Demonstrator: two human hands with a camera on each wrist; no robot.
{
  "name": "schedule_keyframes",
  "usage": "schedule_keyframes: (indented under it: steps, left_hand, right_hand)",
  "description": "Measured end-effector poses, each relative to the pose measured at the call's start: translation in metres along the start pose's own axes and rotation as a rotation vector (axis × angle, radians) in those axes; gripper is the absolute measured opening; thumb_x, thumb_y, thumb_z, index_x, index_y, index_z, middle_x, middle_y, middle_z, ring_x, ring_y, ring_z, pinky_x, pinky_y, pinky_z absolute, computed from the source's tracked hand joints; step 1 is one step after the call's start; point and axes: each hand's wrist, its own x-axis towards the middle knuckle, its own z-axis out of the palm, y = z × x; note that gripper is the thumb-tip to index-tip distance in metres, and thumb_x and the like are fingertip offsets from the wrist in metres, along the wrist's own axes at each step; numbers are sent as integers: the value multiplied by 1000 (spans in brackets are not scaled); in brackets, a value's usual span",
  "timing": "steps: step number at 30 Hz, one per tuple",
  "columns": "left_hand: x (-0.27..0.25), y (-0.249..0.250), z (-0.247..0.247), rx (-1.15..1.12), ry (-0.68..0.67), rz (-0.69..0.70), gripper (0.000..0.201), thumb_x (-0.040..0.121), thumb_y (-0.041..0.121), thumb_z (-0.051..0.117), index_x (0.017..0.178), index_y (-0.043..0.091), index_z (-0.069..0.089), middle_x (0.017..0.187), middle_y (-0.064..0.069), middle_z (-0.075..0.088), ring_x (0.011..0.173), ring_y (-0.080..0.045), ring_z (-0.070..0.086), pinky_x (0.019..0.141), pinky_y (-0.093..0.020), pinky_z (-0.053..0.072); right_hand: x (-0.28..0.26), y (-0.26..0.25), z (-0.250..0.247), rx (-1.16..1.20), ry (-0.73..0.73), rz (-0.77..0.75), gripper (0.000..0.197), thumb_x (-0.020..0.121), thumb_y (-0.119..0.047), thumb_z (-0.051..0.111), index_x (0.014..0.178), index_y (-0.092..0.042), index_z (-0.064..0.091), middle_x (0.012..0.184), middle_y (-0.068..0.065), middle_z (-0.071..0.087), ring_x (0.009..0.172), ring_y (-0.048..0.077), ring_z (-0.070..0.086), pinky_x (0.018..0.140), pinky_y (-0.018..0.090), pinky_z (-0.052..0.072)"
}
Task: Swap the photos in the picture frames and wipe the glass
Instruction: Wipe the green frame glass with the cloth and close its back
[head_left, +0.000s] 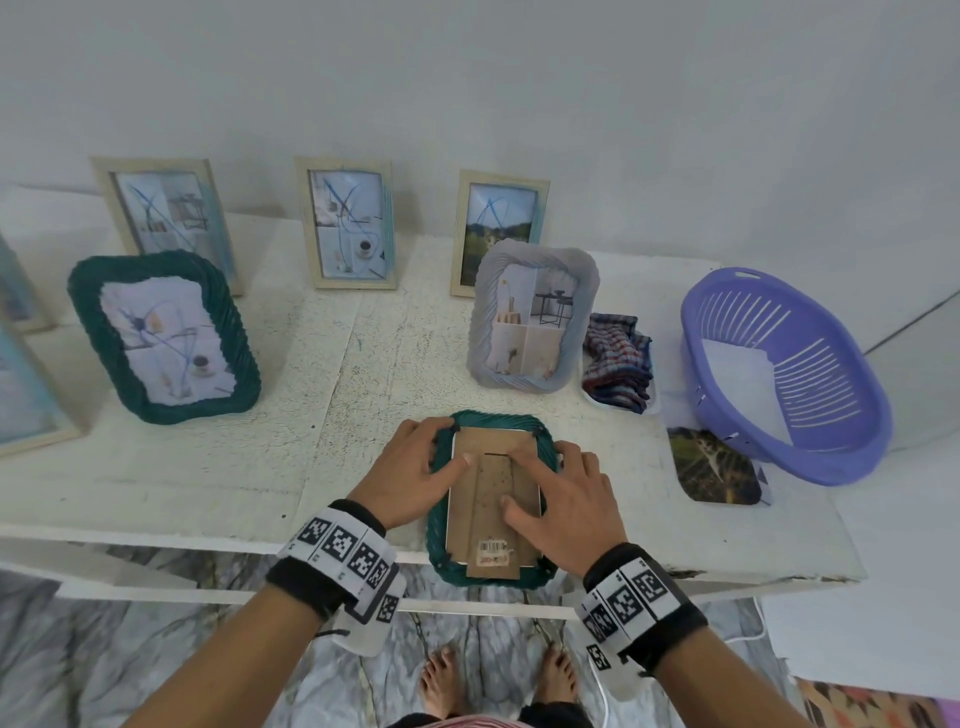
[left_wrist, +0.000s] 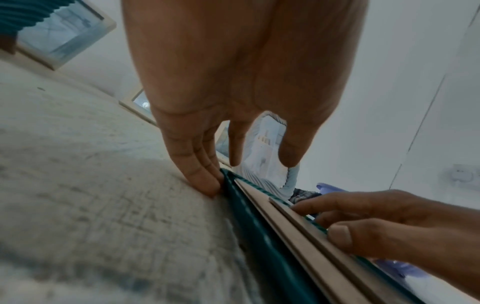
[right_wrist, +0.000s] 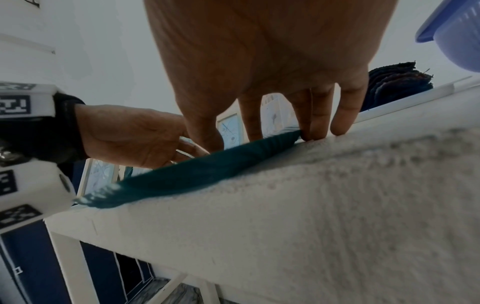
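A teal wavy-rimmed picture frame (head_left: 439, 552) lies face down at the table's front edge, its brown cardboard backing (head_left: 493, 493) facing up. My left hand (head_left: 423, 465) rests on its upper left corner, fingertips against the rim and thumb on the backing. My right hand (head_left: 558, 486) lies spread on the backing's right side, fingers pressing down. In the left wrist view the left fingers (left_wrist: 205, 179) touch the table beside the teal rim (left_wrist: 259, 236). In the right wrist view the right fingers (right_wrist: 319, 123) meet the teal rim (right_wrist: 207, 170). A loose landscape photo (head_left: 714, 467) lies to the right.
A folded checked cloth (head_left: 618, 364) and a purple basket (head_left: 841, 415) sit at the right. A grey frame (head_left: 584, 291) and another teal frame (head_left: 83, 312) stand mid-table; three pale wooden frames (head_left: 304, 228) stand at the wall. The face-down frame slightly overhangs the front edge.
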Motion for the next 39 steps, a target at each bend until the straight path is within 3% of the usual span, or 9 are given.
schedule_keyframes:
  steps: [5,9,16,21,24,27,32,35,39]
  left_hand:
    - [0,-2,-3,-355,66,-140,30,93,14,60,121,26,55,115,0,59,100,-14,61,81,-28,55]
    - [-3,2,-3,-647,91,-279,32,95,3,54,125,14,58,117,-10,62,98,-20,66,70,-23,57]
    - [-17,21,-8,-868,108,-214,31,97,0,47,122,8,63,112,-12,70,99,-22,67,72,-28,58]
    - [-26,41,-10,-856,99,-10,37,101,1,39,124,16,64,117,-3,70,104,-22,64,88,-37,54]
    - [-30,53,-8,-745,25,124,41,102,0,35,131,18,59,122,3,69,110,-14,63,91,-30,52]
    - [-31,54,-3,-544,-24,230,45,99,-5,37,133,18,57,128,8,65,117,-5,59,97,-22,47]
    - [-27,18,7,-150,-33,134,36,100,16,51,133,28,54,137,12,51,121,-2,46,105,-26,37]
    - [-29,-6,12,-63,-53,97,39,100,25,51,138,22,50,146,6,45,132,-8,39,110,-21,26]
    - [-33,-23,14,36,-57,103,73,79,63,31,141,29,46,145,17,37,138,-11,30,118,-36,22]
  right_hand:
    - [-3,-3,2,-43,18,-5,59,79,-63,38,132,-37,44,129,10,46,111,29,45,87,43,45]
    - [-5,-13,0,-107,83,-34,57,81,-62,39,122,-27,55,121,9,48,104,29,46,82,41,45]
    - [-11,-33,-23,29,-106,61,96,68,-90,27,139,-25,33,122,3,45,107,24,49,83,36,47]
    - [-14,-32,-47,786,-194,159,83,72,-85,48,140,-39,38,124,-16,55,111,8,56,96,35,48]
    - [-13,-31,-54,1125,-206,214,67,75,-73,60,131,-39,49,118,-4,66,105,11,64,89,38,55]
    - [-12,-24,-53,1300,-168,236,28,91,-40,61,117,-30,61,107,7,70,102,26,66,87,44,56]
    - [-9,-1,-36,1689,-122,318,30,101,-19,45,124,-8,59,119,13,68,112,30,63,96,43,50]
    - [-5,12,-20,1552,-92,309,27,103,-13,42,120,-7,61,115,11,69,107,26,64,90,38,52]
    - [1,27,-7,883,-57,247,21,100,-23,50,99,-7,63,88,7,71,82,25,65,72,36,51]
